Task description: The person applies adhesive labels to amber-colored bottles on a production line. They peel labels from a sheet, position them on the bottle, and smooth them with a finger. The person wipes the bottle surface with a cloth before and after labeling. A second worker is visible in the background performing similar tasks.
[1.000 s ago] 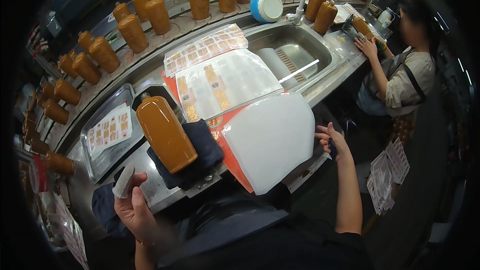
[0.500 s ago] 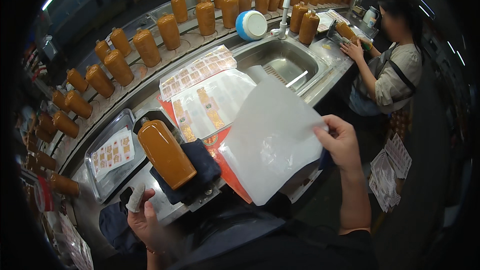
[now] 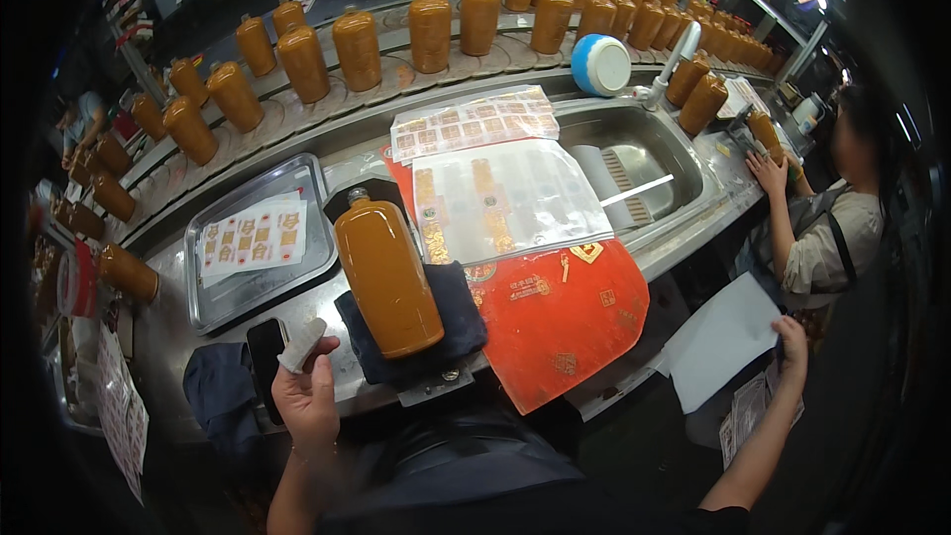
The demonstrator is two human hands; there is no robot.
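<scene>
My right hand [image 3: 792, 355] pinches a blank white backing sheet [image 3: 721, 345] by its edge, out to the right beyond the counter's front edge. My left hand [image 3: 309, 391] is raised by the counter's front edge with nothing in it, one finger wrapped in a white cover [image 3: 301, 345]. Close to it, a glossy brown bottle [image 3: 384, 272] lies on a folded dark cloth [image 3: 456, 312], neck pointing away. Right of the bottle, a clear-and-gold sticker sheet [image 3: 510, 203] lies over a red printed sheet [image 3: 570, 327], with another label sheet [image 3: 475, 124] behind it.
A metal tray [image 3: 203, 307] holds small gold labels. A phone [image 3: 265, 362] lies near my left hand. Beyond are a sink [image 3: 684, 163], a blue-and-white round container [image 3: 600, 65] and a conveyor [image 3: 396, 89] carrying several brown bottles. A co-worker [image 3: 827, 228] handles a bottle at right.
My right hand has carried the white sheet off the counter to the right, uncovering the red sheet. The view has turned, shifting the scene. My left hand remains beside the bottle.
</scene>
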